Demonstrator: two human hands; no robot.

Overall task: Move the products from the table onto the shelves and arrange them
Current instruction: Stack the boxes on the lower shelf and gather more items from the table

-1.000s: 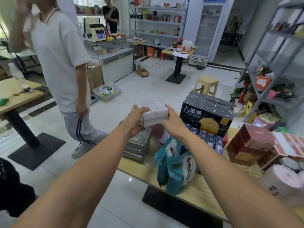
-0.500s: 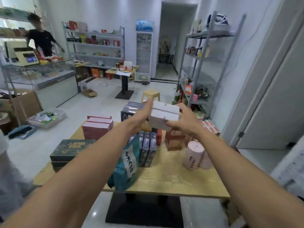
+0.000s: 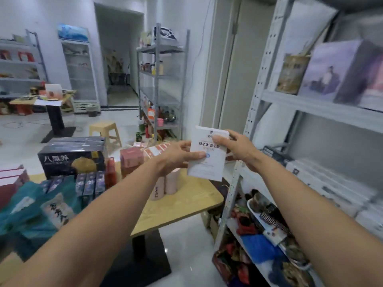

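On the left, the light wooden table (image 3: 186, 204) carries unshelved products, including two pink cardboard tubes (image 3: 171, 184) directly below the raised hands. The left hand (image 3: 176, 156) grips the flat white printed carton (image 3: 207, 162) by its left edge, thumb across the face. The right hand (image 3: 238, 152) pinches its upper right corner. The carton hangs in the air just beside the front upright of the grey perforated-steel shelving unit (image 3: 256, 104). Risks: a corner strikes that upright on entry, or a slack grip drops the carton onto the tubes.
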